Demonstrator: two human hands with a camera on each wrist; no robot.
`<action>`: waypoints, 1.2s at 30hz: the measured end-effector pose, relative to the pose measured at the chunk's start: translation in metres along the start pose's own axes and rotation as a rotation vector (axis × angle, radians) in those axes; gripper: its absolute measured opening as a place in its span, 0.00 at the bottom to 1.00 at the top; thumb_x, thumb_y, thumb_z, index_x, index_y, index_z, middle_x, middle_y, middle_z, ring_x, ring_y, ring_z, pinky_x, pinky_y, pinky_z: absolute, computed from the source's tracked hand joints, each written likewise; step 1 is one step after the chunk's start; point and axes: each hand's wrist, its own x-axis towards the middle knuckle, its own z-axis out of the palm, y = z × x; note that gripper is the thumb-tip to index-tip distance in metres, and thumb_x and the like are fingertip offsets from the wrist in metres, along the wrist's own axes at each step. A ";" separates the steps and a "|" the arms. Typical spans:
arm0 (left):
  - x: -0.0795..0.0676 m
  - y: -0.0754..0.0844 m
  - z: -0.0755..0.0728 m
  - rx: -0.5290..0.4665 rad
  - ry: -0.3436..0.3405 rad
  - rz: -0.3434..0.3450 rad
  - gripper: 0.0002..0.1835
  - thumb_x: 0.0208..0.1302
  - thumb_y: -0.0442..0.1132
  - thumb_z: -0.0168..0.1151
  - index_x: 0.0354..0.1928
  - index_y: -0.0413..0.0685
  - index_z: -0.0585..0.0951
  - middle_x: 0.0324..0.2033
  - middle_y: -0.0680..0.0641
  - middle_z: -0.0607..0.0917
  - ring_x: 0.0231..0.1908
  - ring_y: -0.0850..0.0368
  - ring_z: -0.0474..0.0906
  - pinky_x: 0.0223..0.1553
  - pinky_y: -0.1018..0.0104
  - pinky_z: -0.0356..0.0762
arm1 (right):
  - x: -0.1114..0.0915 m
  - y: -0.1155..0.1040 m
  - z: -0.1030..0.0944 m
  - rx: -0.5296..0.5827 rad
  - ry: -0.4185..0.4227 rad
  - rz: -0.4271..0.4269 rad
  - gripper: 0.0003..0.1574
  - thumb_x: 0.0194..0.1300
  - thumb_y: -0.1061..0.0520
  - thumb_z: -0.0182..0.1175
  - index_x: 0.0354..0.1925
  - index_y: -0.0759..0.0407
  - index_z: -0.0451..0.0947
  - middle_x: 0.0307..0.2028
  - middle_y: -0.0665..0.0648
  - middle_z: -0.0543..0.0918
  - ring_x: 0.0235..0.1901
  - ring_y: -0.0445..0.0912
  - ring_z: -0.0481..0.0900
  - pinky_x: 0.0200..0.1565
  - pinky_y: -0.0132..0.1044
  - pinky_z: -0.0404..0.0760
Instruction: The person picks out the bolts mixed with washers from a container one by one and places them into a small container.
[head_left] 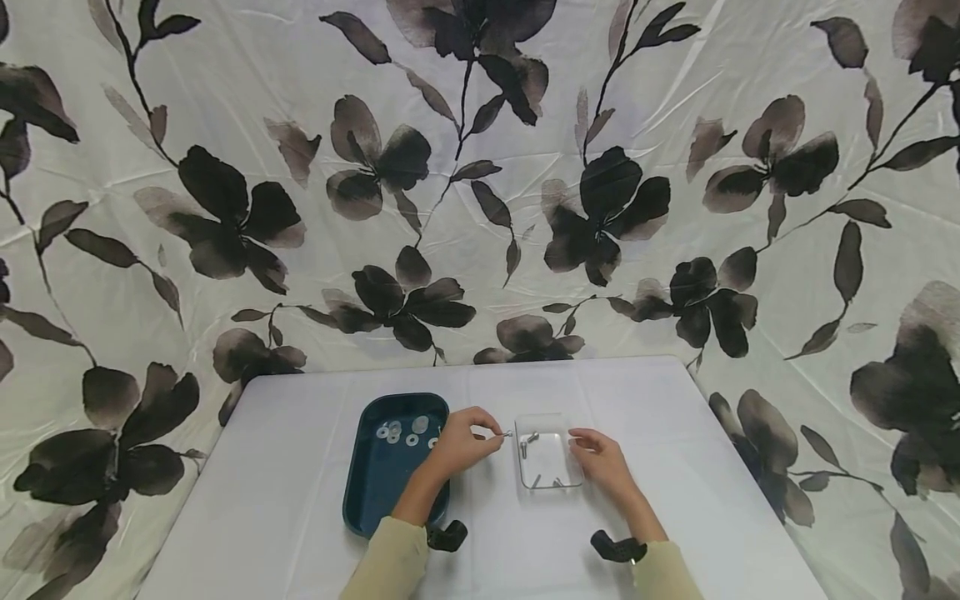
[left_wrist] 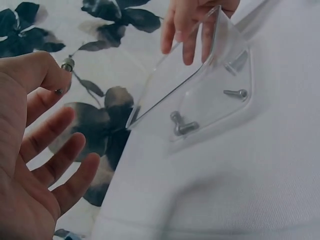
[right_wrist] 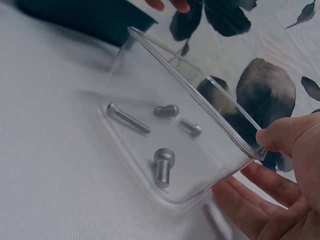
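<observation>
Between the thumb and index finger of my left hand (head_left: 463,443) a small metal screw (left_wrist: 68,64) is pinched, its head showing in the left wrist view. That hand is beside the left wall of a clear plastic box (head_left: 557,460), and its other fingers are spread loosely. Several socket-head screws (right_wrist: 164,169) of differing lengths lie on the box floor. My right hand (head_left: 602,460) grips the box at its right side; in the right wrist view the thumb is at the rim and the fingers are outside the wall.
Left of the box stands a dark teal tray (head_left: 366,502), partly behind my left forearm. Several pale washers and clear discs (head_left: 412,439) lie in its far half. A white cloth covers the table (head_left: 277,492), and a floral curtain (head_left: 510,242) hangs behind its far edge.
</observation>
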 end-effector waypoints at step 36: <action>0.041 0.007 0.078 0.030 -0.147 0.084 0.03 0.53 0.33 0.68 0.29 0.50 0.85 0.31 0.59 0.81 0.39 0.49 0.80 0.38 0.67 0.78 | -0.004 0.000 0.002 0.030 0.007 -0.049 0.16 0.66 0.58 0.61 0.52 0.56 0.81 0.39 0.58 0.84 0.31 0.49 0.80 0.29 0.35 0.76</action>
